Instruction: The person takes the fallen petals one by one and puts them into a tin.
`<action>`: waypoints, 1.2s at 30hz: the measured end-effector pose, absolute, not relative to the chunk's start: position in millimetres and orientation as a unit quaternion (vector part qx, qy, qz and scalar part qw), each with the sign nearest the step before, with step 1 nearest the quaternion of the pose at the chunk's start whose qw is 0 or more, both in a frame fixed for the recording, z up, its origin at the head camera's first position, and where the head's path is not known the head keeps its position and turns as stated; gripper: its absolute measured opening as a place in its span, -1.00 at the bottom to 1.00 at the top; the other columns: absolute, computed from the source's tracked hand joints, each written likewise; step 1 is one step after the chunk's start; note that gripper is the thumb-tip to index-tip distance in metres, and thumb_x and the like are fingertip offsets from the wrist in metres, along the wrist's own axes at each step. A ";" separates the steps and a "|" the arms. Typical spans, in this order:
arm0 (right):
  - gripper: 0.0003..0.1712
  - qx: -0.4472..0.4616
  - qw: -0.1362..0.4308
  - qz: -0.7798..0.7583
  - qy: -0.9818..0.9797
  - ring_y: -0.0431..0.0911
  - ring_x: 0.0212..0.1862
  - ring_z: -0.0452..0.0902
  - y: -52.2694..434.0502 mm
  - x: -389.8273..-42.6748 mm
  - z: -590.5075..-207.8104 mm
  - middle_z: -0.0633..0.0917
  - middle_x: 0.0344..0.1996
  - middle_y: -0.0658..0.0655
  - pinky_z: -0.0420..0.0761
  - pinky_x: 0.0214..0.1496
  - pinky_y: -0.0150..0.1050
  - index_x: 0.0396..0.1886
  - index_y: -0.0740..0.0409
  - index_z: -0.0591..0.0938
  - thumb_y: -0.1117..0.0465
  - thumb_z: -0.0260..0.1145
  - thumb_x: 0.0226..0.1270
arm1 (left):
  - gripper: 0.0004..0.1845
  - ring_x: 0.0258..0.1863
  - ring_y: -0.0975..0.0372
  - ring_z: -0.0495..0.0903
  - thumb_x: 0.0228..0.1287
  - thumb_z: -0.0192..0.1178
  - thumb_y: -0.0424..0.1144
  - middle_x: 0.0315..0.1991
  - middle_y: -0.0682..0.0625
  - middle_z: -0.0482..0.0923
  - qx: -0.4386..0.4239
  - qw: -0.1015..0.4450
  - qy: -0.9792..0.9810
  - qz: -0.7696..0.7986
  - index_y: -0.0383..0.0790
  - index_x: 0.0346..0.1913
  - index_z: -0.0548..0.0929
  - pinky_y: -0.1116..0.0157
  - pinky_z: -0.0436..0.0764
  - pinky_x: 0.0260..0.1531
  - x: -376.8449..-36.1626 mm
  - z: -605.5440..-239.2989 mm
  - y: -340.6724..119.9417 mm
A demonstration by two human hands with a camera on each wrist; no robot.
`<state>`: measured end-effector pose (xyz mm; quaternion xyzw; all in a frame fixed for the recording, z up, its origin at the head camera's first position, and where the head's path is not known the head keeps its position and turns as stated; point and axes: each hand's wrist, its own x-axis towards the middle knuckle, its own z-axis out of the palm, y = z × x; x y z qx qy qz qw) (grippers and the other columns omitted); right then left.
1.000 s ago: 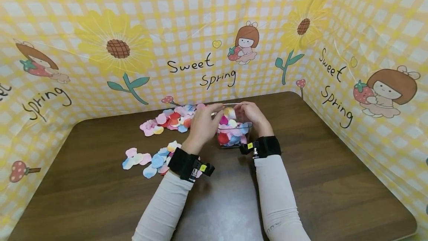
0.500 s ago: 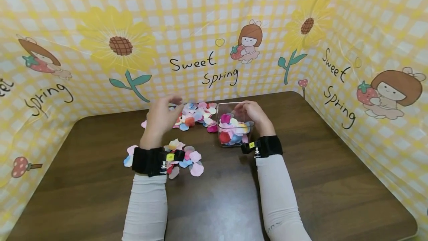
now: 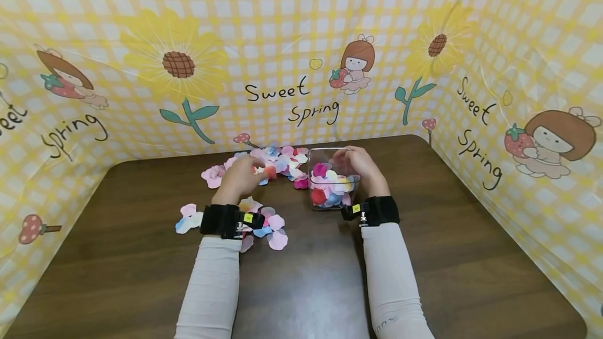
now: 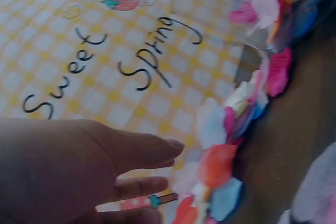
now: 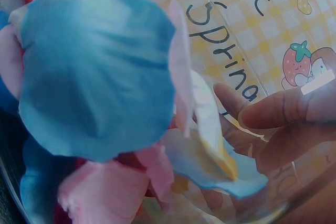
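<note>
My left hand (image 3: 240, 178) hovers over the left part of the back pile of cloth flower petals (image 3: 284, 162), its fingers among or just above them. From the left wrist view, that hand's fingers (image 4: 142, 150) reach toward orange, white and blue petals (image 4: 218, 163), with nothing visibly pinched. A clear square container (image 3: 316, 157), partly filled with pink, red, blue and white petals (image 3: 330, 188), stands right of the pile. My right hand (image 3: 361, 167) holds its right back side. In the right wrist view, a big blue petal (image 5: 97, 74) fills much of the frame, fingers beyond it.
A second scatter of petals (image 3: 277, 239) lies nearer on the brown table (image 3: 301, 286), partly behind the left wrist strap. A few pale petals (image 3: 188, 218) sit further left. A yellow checked cloth (image 3: 282, 51) with printed figures hangs behind and along the sides.
My left hand moved from above the container leftward, then came down over the back pile. A white-yellow petal near it dropped into the container. The right hand stayed at the container.
</note>
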<state>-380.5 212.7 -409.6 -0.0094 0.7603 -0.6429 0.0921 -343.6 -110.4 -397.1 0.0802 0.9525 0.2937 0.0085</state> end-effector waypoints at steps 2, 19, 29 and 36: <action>-0.54 -0.007 0.093 -0.640 0.763 0.21 0.18 0.59 212.2 -381.5 -408.8 0.66 0.15 0.37 0.50 0.28 0.10 0.14 0.38 0.57 0.35 -0.16 0.47 | -0.58 0.27 -0.14 0.47 0.46 0.21 -0.20 0.31 -0.31 0.47 0.097 0.033 0.953 0.284 -0.36 0.25 0.61 -0.12 0.44 0.26 -346.1 -401.5 -106.5; -0.54 -0.012 0.086 -0.641 0.763 0.23 0.17 0.60 214.1 -385.4 -407.6 0.66 0.14 0.39 0.53 0.25 0.09 0.14 0.40 0.58 0.34 -0.17 0.50 | -0.76 -0.02 -0.03 0.56 0.42 0.26 -0.28 0.06 -0.22 0.64 0.111 0.005 0.941 0.319 -0.31 0.02 0.75 0.03 0.56 -0.04 -349.5 -399.1 -102.5; -0.55 -0.022 0.085 -0.644 0.760 0.27 0.17 0.59 212.0 -381.9 -405.3 0.67 0.13 0.39 0.50 0.29 0.16 0.12 0.41 0.57 0.31 -0.18 0.54 | -0.78 -0.31 0.08 0.67 0.34 0.40 -0.18 -0.16 -0.07 0.79 0.128 -0.160 0.914 0.350 -0.15 -0.01 0.80 0.14 0.56 -0.39 -332.9 -363.0 -86.1; -0.56 -0.022 0.091 -0.657 0.748 0.28 0.20 0.58 213.6 -382.9 -410.2 0.65 0.15 0.42 0.48 0.30 0.16 0.14 0.45 0.55 0.33 -0.15 0.50 | -0.88 -0.65 0.18 0.41 0.30 0.44 -0.24 -0.28 -0.02 0.80 0.228 -0.259 0.858 0.380 -0.13 -0.15 0.87 0.25 0.27 -0.62 -317.9 -359.3 -30.8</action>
